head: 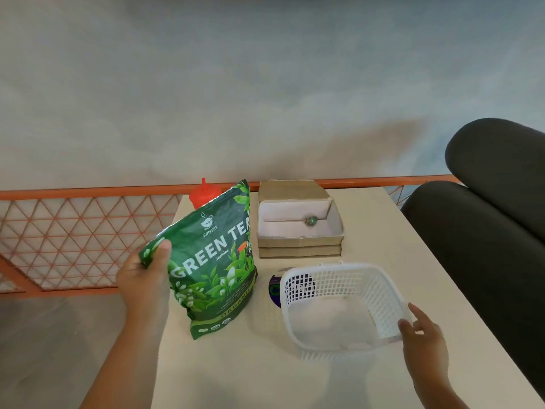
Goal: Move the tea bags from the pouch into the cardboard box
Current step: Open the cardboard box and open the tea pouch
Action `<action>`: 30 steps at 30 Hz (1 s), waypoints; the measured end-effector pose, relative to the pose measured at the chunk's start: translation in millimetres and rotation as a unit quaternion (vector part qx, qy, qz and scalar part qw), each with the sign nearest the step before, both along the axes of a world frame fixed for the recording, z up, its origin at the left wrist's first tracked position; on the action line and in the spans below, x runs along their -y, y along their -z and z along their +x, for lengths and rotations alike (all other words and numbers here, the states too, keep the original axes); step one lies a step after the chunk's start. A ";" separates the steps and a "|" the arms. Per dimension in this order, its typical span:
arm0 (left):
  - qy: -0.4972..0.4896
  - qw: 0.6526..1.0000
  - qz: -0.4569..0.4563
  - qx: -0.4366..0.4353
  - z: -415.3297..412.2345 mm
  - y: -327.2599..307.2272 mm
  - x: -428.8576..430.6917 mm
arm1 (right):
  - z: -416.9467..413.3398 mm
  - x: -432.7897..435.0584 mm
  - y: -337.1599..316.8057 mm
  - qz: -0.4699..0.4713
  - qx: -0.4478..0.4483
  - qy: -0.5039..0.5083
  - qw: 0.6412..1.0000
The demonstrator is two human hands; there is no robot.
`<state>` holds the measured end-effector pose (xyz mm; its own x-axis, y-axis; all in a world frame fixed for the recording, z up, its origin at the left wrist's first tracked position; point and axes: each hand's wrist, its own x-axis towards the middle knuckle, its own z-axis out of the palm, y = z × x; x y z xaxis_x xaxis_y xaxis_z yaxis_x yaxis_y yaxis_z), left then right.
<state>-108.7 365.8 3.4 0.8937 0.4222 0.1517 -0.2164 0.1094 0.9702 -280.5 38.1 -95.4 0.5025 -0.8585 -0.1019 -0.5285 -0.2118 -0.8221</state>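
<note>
A green tea pouch [215, 261] stands tilted on the cream table, its top leaning back to the right. My left hand [144, 278] grips the pouch's upper left corner, thumb over the front. Behind it to the right lies the open cardboard box [299, 242], with one small round green thing [311, 221] inside. My right hand [421, 335] holds the near right rim of a white mesh basket [339, 305], which is tipped up off the table. No tea bags are visible.
A red lidded cup [205, 194] stands behind the pouch. A dark round object [275, 289] lies behind the basket. An orange mesh railing [82, 231] runs along the table's far and left sides. A black chair [486, 231] stands at the right.
</note>
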 end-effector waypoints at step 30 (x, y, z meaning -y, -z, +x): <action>0.494 0.553 0.666 0.075 -71.0 101.1 200.9 | -12.4 23.3 15.0 -0.362 -0.146 -0.320 0.863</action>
